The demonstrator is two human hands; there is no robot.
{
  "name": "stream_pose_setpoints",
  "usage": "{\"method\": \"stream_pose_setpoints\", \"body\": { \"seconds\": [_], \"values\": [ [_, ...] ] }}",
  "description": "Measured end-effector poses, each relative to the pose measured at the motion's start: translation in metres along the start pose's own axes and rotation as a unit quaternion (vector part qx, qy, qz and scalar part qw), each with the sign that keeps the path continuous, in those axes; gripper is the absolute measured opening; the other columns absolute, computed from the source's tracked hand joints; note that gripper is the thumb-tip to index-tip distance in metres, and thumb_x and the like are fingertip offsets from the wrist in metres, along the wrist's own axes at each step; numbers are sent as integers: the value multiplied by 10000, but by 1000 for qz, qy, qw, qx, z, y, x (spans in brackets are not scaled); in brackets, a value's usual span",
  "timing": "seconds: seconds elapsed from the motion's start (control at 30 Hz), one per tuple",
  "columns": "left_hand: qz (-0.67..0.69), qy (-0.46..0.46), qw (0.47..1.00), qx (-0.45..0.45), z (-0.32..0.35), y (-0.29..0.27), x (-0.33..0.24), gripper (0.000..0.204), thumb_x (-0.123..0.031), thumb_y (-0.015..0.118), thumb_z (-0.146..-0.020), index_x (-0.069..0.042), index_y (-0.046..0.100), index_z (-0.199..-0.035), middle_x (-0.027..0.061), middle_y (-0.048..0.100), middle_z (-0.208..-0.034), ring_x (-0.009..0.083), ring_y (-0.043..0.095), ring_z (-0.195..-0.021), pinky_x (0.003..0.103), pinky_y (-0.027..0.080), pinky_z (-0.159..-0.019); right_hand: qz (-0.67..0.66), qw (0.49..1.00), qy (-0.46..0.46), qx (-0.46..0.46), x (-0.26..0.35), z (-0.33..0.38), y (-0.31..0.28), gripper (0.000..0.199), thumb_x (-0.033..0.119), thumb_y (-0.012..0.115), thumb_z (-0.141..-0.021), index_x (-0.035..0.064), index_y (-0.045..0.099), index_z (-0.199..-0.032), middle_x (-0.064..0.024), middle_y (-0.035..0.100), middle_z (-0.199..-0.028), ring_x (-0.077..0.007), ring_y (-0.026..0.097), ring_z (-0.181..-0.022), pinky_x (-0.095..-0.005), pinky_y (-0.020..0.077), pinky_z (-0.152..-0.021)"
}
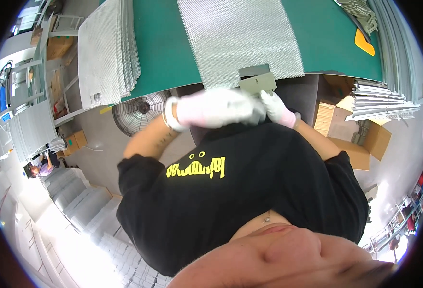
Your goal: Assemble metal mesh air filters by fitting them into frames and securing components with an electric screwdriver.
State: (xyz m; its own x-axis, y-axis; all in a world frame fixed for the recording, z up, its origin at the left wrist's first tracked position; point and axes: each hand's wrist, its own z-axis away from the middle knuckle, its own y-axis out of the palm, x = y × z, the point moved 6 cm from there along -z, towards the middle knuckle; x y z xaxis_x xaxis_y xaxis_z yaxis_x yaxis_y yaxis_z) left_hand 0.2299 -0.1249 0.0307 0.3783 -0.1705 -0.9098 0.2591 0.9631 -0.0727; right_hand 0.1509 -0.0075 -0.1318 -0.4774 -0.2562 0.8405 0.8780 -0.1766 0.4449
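I see my gloved left hand [216, 108] and right hand [277, 108] both closed on a grey plate [257, 83] at the table [163, 53] edge, beneath the mesh sheet [238, 38]; blur hides the fingers.

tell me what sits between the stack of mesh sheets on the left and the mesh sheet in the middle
In the head view, only bare green tabletop lies between the stack of mesh sheets and the mesh sheet.
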Motion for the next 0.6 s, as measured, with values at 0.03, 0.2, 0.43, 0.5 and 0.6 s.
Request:
{"method": "stream_pose_setpoints", "body": {
  "seconds": [0.03, 0.2, 0.43, 0.5, 0.6],
  "values": [
    [-12, -72, 997, -30, -11, -25, -31, 467, -392, 556, -981, -108, 577, -1351, 159, 638, -1274, 272, 583, -1226, 377, 453, -1036, -7, 1000, -14, -23, -4, -3, -5, 503, 428, 379, -1066, -5, 617, -1160, -98, 674, -982, -134, 594, -780, -270, 497, -741],
    [-604, 110, 745, -259, -98, -82, 20, 776, -626, 560, -882, -184, 422, -1504, 191, 345, -1567, 419, 255, -1470, 618, 131, -1185, -73, 944, -122, -298, 28, 11, -23, 314, 260, 510, -1049, -21, 617, -1141, -42, 662, -941, -90, 580, -793, -276, 483, -690],
    [-554, 60, 783, -278, -107, 1, 4, 706, -577, 516, -928, -181, 424, -1505, 201, 323, -1574, 448, 257, -1457, 652, 126, -1163, -70, 888, -176, -420, 12, 59, -53, 311, 256, 478, -1060, -9, 617, -1143, -45, 643, -996, -110, 586, -838, -282, 493, -747],
    [-551, 32, 776, -306, -107, -1, 2, 652, -515, 515, -944, -178, 435, -1497, 191, 328, -1570, 447, 260, -1454, 650, 135, -1162, -12, 906, -198, -374, 16, 54, -64, 234, 222, 518, -1044, 23, 634, -1081, -8, 635, -968, -83, 560, -830, -262, 480, -740],
    [-551, 28, 773, -313, -103, 0, 6, 613, -462, 520, -949, -173, 450, -1484, 187, 346, -1555, 452, 272, -1444, 649, 148, -1159, -24, 935, -115, -336, 43, 50, -59, 224, 228, 541, -1037, 32, 638, -1086, -3, 640, -967, -74, 571, -835, -252, 484, -740]
  ]
}}
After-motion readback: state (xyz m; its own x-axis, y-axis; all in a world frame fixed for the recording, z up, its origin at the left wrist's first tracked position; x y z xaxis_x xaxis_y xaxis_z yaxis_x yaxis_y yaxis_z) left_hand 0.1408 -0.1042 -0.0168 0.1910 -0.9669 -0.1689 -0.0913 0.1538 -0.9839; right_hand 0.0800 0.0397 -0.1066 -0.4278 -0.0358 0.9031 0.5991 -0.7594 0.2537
